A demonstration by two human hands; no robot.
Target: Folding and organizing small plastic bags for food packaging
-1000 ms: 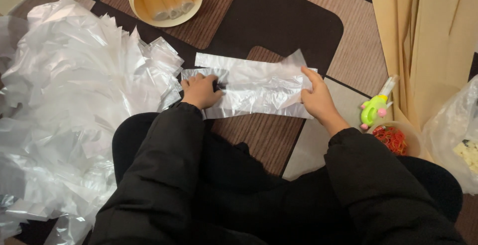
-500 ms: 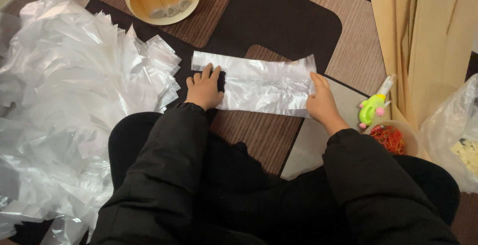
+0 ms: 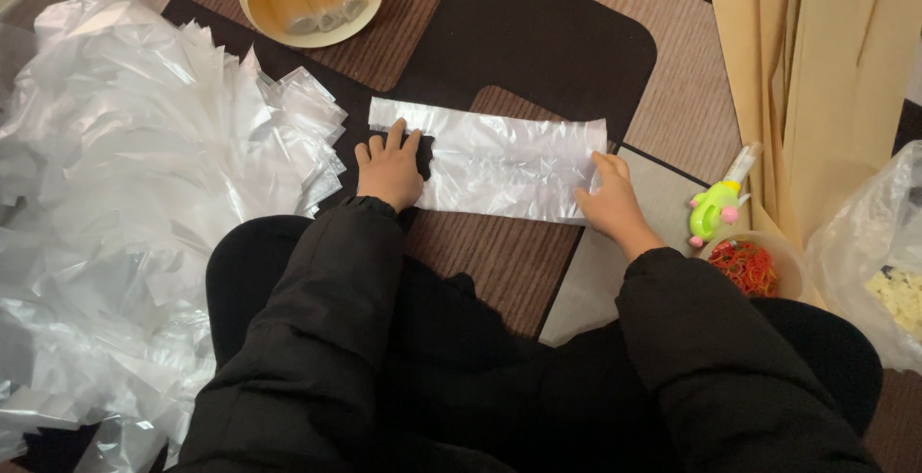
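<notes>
Since half a second ago your hands slide apart, and the plastic bag (image 3: 499, 161) now lies flatter on the floor mat (image 3: 538, 41). Left hand (image 3: 389, 168) presses the bag's left end, fingers spread flat; right hand (image 3: 610, 206) pins its right edge, fingers open, gripping nothing. Bag pile (image 3: 144, 194) sits left of it.

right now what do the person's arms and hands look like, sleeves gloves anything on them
Both arms are in long black sleeves of a smooth, slightly puffy jacket fabric that creases at the elbows and ends at the wrists. The left hand and the right hand are bare: no gloves, and no rings, watch or markings show.
</notes>
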